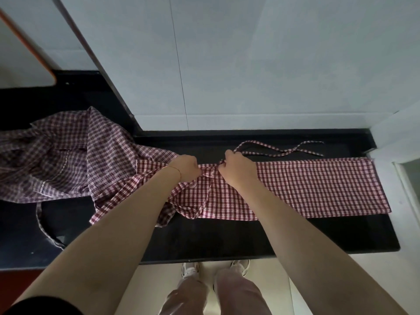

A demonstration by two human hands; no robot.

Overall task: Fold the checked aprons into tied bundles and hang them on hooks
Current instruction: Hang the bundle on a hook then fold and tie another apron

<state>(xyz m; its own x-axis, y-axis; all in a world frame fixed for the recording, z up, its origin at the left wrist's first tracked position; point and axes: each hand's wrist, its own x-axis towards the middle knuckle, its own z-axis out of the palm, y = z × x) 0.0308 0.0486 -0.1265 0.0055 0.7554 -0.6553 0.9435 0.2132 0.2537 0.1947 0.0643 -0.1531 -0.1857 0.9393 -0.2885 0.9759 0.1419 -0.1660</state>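
Left hand point(186, 167) and right hand point(236, 170) are both pinching bunched cloth at the far edge of the apron point(318, 187), which is lying folded lengthwise along the counter point(295, 237), apparently gathering it for tying. Ties point(281, 151) are trailing behind; a second apron point(56, 153) is waiting, heaped at left.

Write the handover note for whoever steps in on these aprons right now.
Left hand: grip closed on gathered cloth at the red checked apron's middle.
Right hand: grip pinching the same apron beside it, near its ties.
That apron lies folded in a long strip on the black counter, ties loose toward the wall.
A second, darker checked apron lies crumpled to the left, unfolded.
Done: first apron folded lengthwise.
Left: bundle and tie it, fold the other, hang both. No hooks in view.
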